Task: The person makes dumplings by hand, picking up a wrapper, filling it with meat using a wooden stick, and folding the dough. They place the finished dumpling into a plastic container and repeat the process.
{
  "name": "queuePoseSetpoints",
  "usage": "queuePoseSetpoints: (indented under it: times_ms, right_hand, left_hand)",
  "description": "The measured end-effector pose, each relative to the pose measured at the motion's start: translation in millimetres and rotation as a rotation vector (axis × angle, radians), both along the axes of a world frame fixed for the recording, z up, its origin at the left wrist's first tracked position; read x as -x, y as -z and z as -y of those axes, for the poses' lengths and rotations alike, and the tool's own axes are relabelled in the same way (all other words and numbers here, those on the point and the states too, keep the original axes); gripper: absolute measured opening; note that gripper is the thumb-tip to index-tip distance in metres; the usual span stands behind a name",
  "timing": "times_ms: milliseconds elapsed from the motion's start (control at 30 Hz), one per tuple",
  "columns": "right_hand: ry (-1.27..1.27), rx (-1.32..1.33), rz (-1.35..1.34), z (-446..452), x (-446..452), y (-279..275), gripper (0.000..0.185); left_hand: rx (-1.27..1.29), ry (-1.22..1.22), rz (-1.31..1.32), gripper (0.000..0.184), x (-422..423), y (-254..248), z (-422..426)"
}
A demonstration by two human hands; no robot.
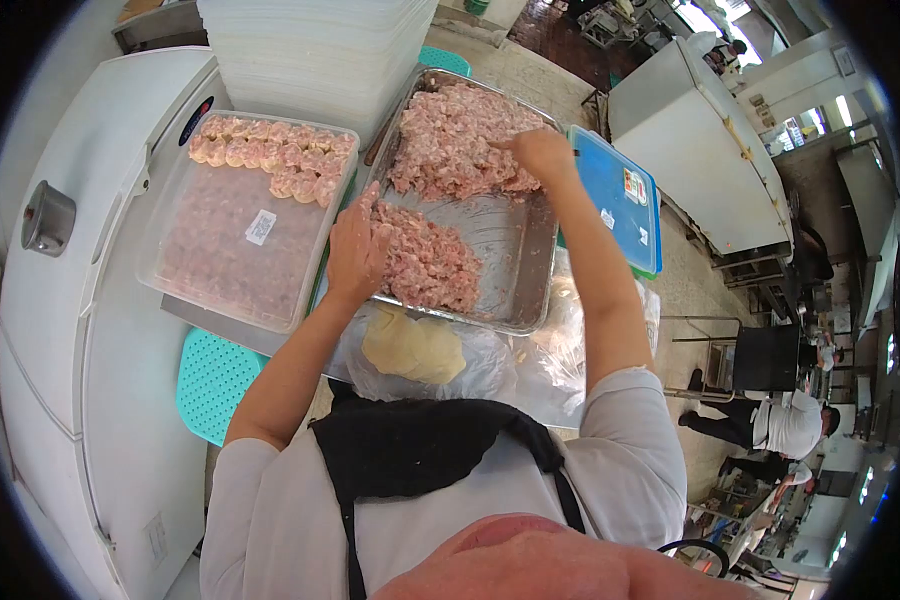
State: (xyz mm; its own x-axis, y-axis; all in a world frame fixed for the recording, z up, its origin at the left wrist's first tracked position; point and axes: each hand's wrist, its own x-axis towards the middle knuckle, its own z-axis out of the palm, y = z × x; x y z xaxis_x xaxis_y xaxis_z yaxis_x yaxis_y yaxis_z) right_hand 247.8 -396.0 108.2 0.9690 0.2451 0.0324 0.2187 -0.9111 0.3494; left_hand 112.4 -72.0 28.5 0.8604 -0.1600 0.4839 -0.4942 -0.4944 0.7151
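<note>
A metal tray (500, 240) holds pink minced meat (450, 135) in two heaps. My left hand (357, 245) is at the tray's left edge, against the smaller heap; what its fingers hold, if anything, is hidden. At the upper right of the larger heap, my right hand (538, 156) touches the meat with its fingertips, the fingers bent together. Left of the tray, a plastic container (240, 225) carries rows of filled dumplings along its far side. Pale round dough wrappers (410, 345) lie on clear plastic below the tray.
A tall stack of white sheets or trays (305, 50) stands behind the container. Blue-lidded boxes (615, 200) are right of the tray. A turquoise perforated stool (215, 385) is at lower left, beside a white freezer (140, 400). A person (790, 422) stands far right.
</note>
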Motion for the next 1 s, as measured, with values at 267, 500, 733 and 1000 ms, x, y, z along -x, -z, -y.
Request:
queuePoseSetpoints:
  times_ms: [267, 500, 733, 1000]
  right_hand:
    - [-0.081, -0.056, -0.044, -42, 19, 27, 0.026]
    - [-0.320, -0.184, -0.168, -108, 96, 26, 0.018]
    - [-0.270, -0.052, -0.282, -84, 104, -49, 0.027]
    - [-0.069, 0.002, -0.028, -48, -39, -81, 0.027]
  left_hand:
    - [0.005, 0.014, 0.015, 0.062, 3, 0, -2]
    - [0.049, 0.012, 0.025, 0.063, 3, 1, -3]
    - [0.097, 0.035, 0.018, 0.064, 0, -2, -5]
    - [0.001, 0.038, -0.008, 0.068, -1, -3, -6]
